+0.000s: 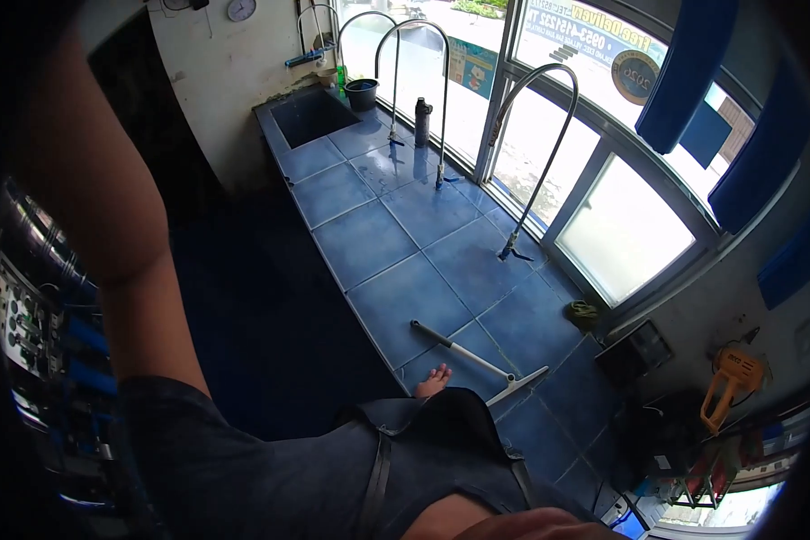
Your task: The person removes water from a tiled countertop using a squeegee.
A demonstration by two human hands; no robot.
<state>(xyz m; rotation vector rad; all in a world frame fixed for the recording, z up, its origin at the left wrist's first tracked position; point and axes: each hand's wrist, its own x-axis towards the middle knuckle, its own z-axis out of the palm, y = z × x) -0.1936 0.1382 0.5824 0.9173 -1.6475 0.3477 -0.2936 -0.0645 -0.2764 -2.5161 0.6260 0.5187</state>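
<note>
My right hand [434, 380] shows just beyond the dark apron [450, 418], over the near edge of the blue tiled counter [405, 288]. Its fingers are spread a little and hold nothing visible; the wrist is hidden by the apron. Just beside it, a squeegee [477, 361] with a white shaft and dark grip lies on the tiles. My left arm is raised along the left side of the view, and its hand is outside the frame.
Three curved metal faucets [560, 135] rise along the window side. A dark bottle [423, 123], a black bucket [361, 94] and a sunken basin [313, 118] are at the far end. A green cloth [582, 313] and an orange heat gun [733, 382] are at the right.
</note>
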